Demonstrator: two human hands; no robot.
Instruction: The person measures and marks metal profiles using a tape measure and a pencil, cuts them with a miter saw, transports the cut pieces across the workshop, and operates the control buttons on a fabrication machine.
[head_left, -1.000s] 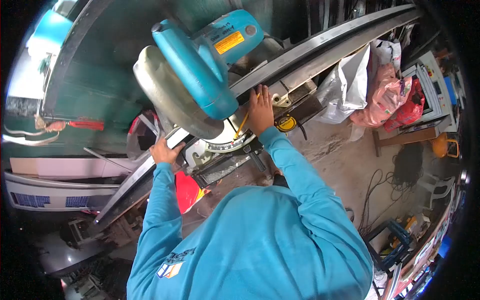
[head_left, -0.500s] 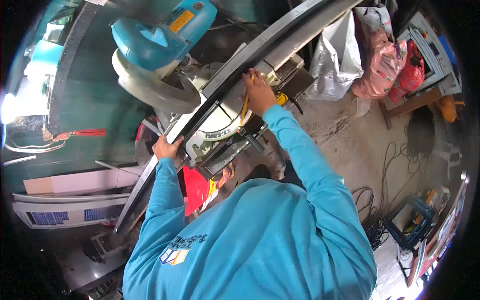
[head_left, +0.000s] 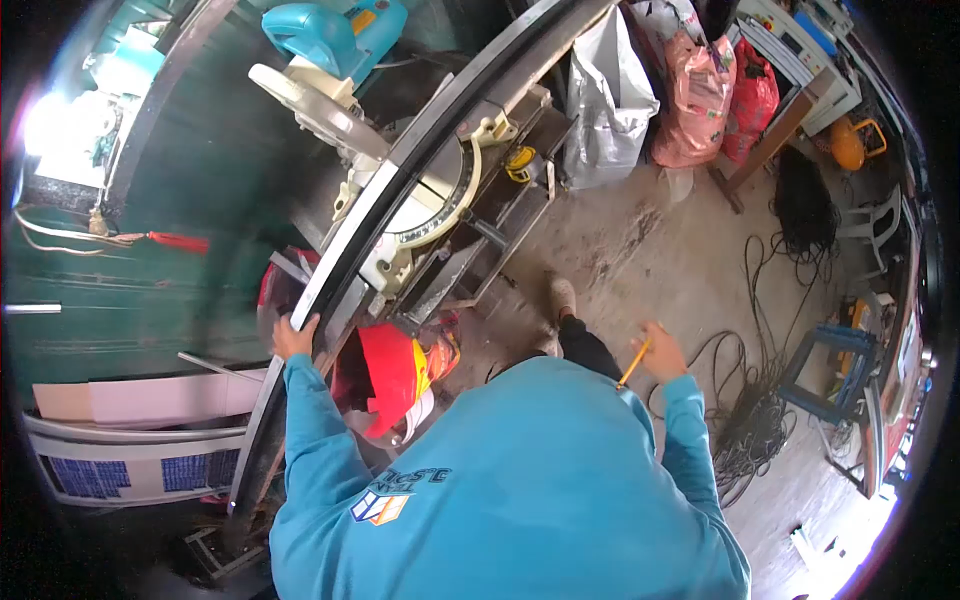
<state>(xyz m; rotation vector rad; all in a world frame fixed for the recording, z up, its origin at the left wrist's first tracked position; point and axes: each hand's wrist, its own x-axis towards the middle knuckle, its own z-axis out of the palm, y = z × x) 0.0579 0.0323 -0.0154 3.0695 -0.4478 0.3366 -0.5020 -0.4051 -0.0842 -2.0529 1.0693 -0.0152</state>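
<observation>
A long black-and-silver metal profile (head_left: 422, 135) lies diagonally across the base of a blue miter saw (head_left: 338, 40). Gripping its lower left part is my left hand (head_left: 293, 338), with the fingers over the edge. My right hand (head_left: 663, 354) is away from the profile, out to the right of my body above the floor, closed around a yellow pencil (head_left: 634, 364). The saw's cream-coloured turntable (head_left: 425, 212) shows beneath the profile. A yellow tape measure (head_left: 521, 164) rests on the saw stand, right of the turntable.
Silver (head_left: 607, 105) and pink sacks (head_left: 695, 100) stand beyond the stand. Black cables (head_left: 760, 400) lie coiled on the floor at right, near a dark blue frame (head_left: 828, 370). A red bag (head_left: 385, 375) is below the saw. Pale panels (head_left: 150, 390) lie at left.
My right hand has left the profile beside the saw and swung down to the right with the pencil. My left hand has slid slightly down along the profile. The view has shifted.
</observation>
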